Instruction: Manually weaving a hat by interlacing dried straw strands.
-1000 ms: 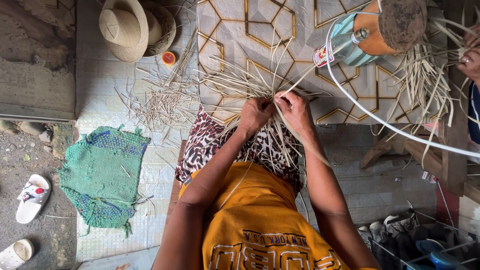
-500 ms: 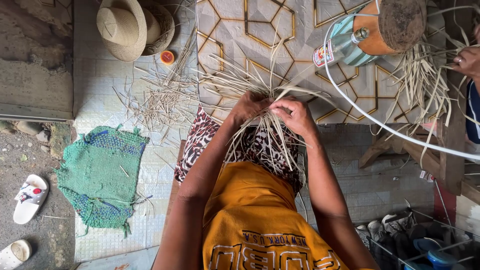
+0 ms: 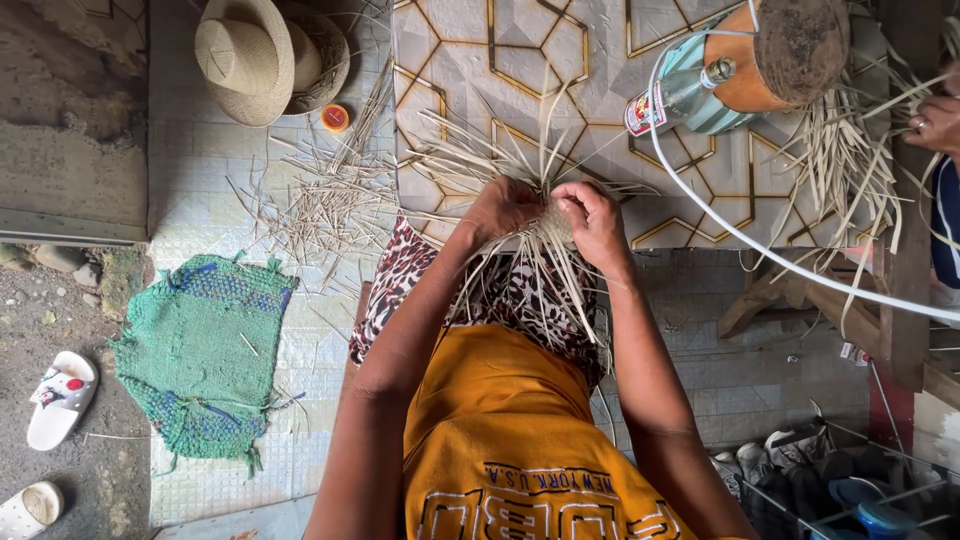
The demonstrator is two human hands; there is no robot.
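My left hand (image 3: 503,209) and my right hand (image 3: 592,218) are closed close together on a small woven patch of pale straw strips (image 3: 553,222) held over my lap. Long loose strip ends (image 3: 545,285) hang down over the leopard-print cloth (image 3: 395,280) on my knees, and others fan out over the patterned floor tiles (image 3: 450,60). I wear an orange shirt (image 3: 500,440).
Two finished straw hats (image 3: 258,55) and a small orange lid (image 3: 335,117) lie at the upper left among scattered straw bits (image 3: 320,205). A green mat (image 3: 200,350) and white sandals (image 3: 58,398) lie left. A bottle (image 3: 680,95), white hose (image 3: 740,235) and another person's hand (image 3: 935,120) are right.
Both hands have shifted slightly on the woven patch, working the strips between the fingers; the fanned strip ends moved with them. Nothing else around has moved.
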